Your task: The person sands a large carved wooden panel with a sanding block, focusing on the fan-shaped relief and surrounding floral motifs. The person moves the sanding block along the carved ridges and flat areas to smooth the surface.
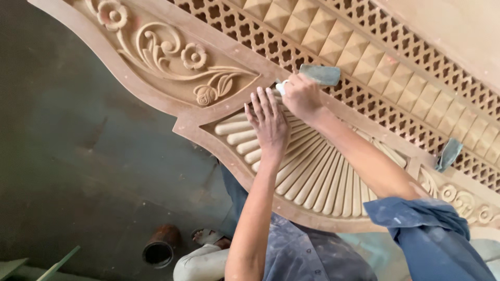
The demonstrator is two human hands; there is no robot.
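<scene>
— Left hand [269,124]?
— Open, fingers spread, flat on the fan ribs [312,174] of the carved panel [172,106].
— Right hand [302,96]?
— Closed around a small pale tool [280,87], only the tip visible, at the top of the ribs, just beside the left fingertips.
— Around them?
— Grey sandpaper [322,74] just above the right hand, on the lattice [396,112]. Second grey piece [449,154] well apart, near the right edge. Flower carving [194,56] to the left. Below, on the floor, rusty can [160,246] near a foot in a sandal [208,238].
</scene>
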